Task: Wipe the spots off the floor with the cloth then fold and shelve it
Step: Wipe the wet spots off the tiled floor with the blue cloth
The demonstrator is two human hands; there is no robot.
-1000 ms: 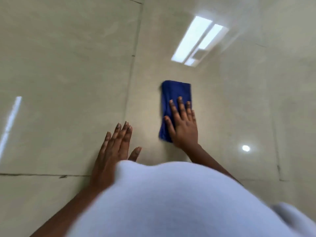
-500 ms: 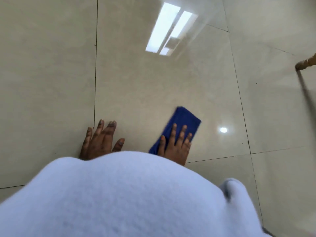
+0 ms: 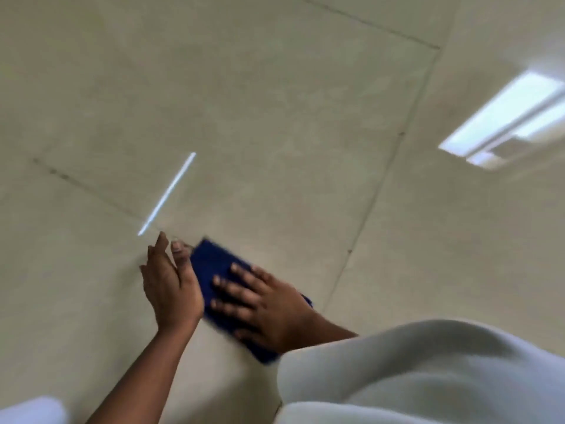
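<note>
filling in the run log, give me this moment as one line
phase: wiping | right hand: flat on blue cloth, pressing it to tiled floor | left hand: open, beside cloth's edge | fold, shelve: not yet done

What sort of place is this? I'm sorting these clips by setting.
Probably an indoor room, though which kind I cannot tell. The floor is large glossy beige tiles with thin grout lines, and it mirrors a ceiling light panel. The person's right hand presses a blue cloth on it.

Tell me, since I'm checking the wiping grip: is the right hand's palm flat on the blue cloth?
Yes: the right hand lies flat with spread fingers on the blue cloth, pressing it to the floor.
</note>
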